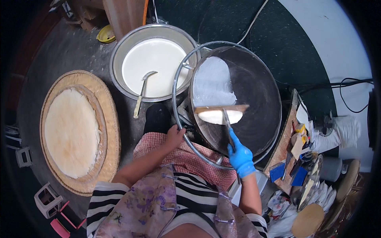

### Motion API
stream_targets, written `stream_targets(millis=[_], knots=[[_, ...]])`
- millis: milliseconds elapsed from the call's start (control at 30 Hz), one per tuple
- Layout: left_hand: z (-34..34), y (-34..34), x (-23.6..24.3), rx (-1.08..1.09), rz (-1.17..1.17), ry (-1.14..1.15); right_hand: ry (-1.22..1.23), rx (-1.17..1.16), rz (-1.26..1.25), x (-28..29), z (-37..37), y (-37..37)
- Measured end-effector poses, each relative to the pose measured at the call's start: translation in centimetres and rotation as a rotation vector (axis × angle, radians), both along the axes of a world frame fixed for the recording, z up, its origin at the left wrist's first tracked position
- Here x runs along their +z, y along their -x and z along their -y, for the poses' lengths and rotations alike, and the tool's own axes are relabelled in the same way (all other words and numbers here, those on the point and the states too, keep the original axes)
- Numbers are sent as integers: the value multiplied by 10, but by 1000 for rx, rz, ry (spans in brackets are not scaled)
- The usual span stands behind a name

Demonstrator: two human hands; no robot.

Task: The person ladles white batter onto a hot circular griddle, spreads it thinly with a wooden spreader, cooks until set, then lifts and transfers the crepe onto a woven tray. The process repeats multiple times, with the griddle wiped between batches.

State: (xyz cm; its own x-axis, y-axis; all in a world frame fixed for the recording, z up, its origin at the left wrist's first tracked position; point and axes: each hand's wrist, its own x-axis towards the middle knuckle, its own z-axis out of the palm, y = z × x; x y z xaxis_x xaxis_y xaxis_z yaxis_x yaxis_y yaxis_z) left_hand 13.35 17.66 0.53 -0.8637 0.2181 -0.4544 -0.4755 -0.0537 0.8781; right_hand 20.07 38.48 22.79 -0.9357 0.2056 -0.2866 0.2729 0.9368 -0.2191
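Observation:
My right hand (pixel 240 156), in a blue glove, is wrapped round the handle of a batter spreader (pixel 220 108) with a wooden blade. The blade lies across a large dark round griddle (pixel 256 95). Behind it stretches a thin white layer of batter (pixel 213 81), and a thicker white pool sits along its near side. My bare left hand (pixel 174 137) is closed on the metal ring (pixel 174 88) that surrounds the griddle, at its near left. A wide metal basin (pixel 115 65) of white batter stands left of the griddle, with a ladle (pixel 142 93) resting in it.
At the left, a round woven tray (pixel 113 158) carries a stack of pale flat sheets (pixel 71 133). A cluttered board (pixel 283 158) with blue blocks stands right of the griddle, near bags and a fan (pixel 326 126). Small stools (pixel 47 200) are at lower left. Cables hang along the wall.

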Motion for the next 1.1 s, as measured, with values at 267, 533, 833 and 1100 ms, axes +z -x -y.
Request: stream_targets(millis=[267,533,833,1100], knots=[[22,62,20,-130,14,86,76,-51,-21,4,-2,23],[25,130,11,-126,-48,199,19,19,-27,0,1,-3],[4,183,0,-10,-220,338,44,33,-100,-11,13,36],[36,76,6,31,-227,241,17,-70,27,9,-7,-23]])
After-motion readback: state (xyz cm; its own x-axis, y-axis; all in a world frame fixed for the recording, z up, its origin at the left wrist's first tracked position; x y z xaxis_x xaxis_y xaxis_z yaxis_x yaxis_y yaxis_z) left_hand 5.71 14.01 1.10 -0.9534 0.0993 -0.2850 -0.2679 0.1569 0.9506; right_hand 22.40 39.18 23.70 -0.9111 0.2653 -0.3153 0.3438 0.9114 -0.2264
